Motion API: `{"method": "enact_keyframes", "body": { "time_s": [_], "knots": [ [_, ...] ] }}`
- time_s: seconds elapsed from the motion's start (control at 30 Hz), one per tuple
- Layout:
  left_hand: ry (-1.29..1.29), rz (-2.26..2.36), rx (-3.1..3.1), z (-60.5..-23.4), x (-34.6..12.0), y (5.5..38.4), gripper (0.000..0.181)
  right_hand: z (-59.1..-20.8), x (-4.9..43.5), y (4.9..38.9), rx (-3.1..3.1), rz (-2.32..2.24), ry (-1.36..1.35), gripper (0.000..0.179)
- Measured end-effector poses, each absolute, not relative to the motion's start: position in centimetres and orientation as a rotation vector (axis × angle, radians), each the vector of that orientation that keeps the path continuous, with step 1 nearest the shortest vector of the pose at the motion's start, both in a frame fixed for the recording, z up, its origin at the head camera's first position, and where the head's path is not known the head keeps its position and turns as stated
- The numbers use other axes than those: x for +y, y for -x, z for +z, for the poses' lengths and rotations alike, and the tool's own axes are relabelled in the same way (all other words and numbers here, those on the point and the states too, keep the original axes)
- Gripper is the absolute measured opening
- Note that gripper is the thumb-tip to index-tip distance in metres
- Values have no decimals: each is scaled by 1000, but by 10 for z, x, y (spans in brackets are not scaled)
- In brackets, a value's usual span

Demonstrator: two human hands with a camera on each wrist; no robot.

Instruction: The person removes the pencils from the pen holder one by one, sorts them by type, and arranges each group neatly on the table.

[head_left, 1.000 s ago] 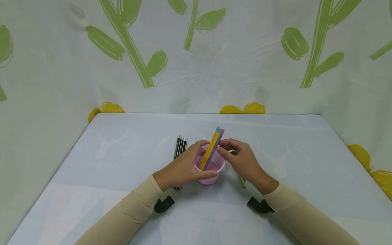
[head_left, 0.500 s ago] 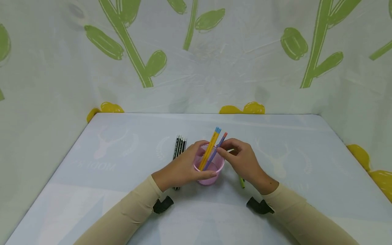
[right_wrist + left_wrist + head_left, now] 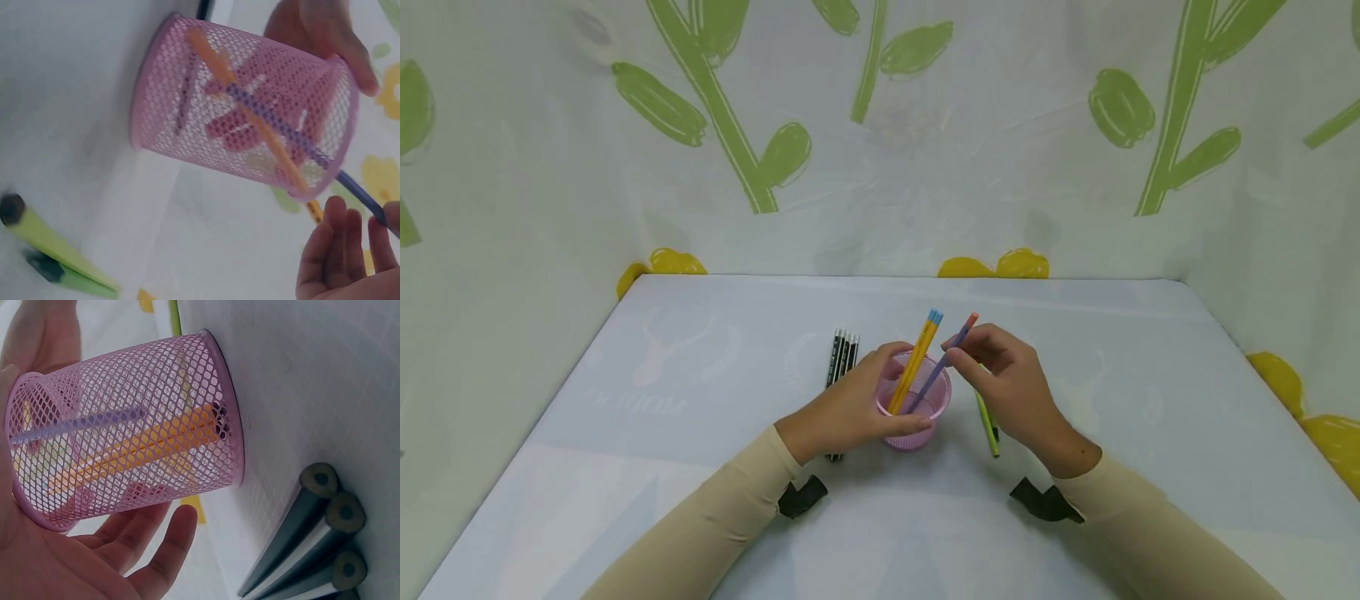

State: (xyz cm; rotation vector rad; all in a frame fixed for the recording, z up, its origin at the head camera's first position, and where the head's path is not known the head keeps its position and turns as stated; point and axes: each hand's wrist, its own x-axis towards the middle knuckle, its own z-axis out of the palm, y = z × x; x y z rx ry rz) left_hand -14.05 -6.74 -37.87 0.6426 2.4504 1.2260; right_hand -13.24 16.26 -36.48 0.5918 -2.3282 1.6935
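Observation:
My left hand [image 3: 850, 412] grips a pink mesh pencil cup [image 3: 144, 369] round its rim, thumb at the near side. Two yellow pencils [image 3: 916, 367] with blue ends lean inside, their lower ends at the cup's bottom in the left wrist view. My right hand [image 3: 1013, 387] pinches a purple pencil [image 3: 953, 343] near its red-orange end, between thumb and fingers. The lower part of this pencil is still within the cup, its tip raised off the bottom, seen through the mesh [image 3: 119, 417].
Several black-and-white striped pencils [image 3: 841, 358] lie side by side left of the cup, partly behind the left hand. Green pencils [image 3: 987, 425] lie on the white table [image 3: 910, 533] beneath the right hand. A patterned cloth wall [image 3: 985, 192] rises behind the table.
The purple pencil has parted from the yellow ones and been drawn up and to the right by my right hand. The left hand and cup stay in place; more of the green pencils shows.

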Motion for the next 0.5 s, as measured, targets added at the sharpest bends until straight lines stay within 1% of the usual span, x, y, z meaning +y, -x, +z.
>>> {"method": "enact_keyframes", "body": {
  "time_s": [0.23,0.4,0.5],
  "knots": [
    [-629,1203,2462,-380,-66,140,98,-350,171,126,-2128,1814,-628,13],
    [-639,1210,2469,-379,-66,140,97,-343,178,126,-1986,1898,-696,12],
    [-640,1217,2466,-379,-65,139,97,-341,183,127,-1961,1899,-693,13]
  ]
}}
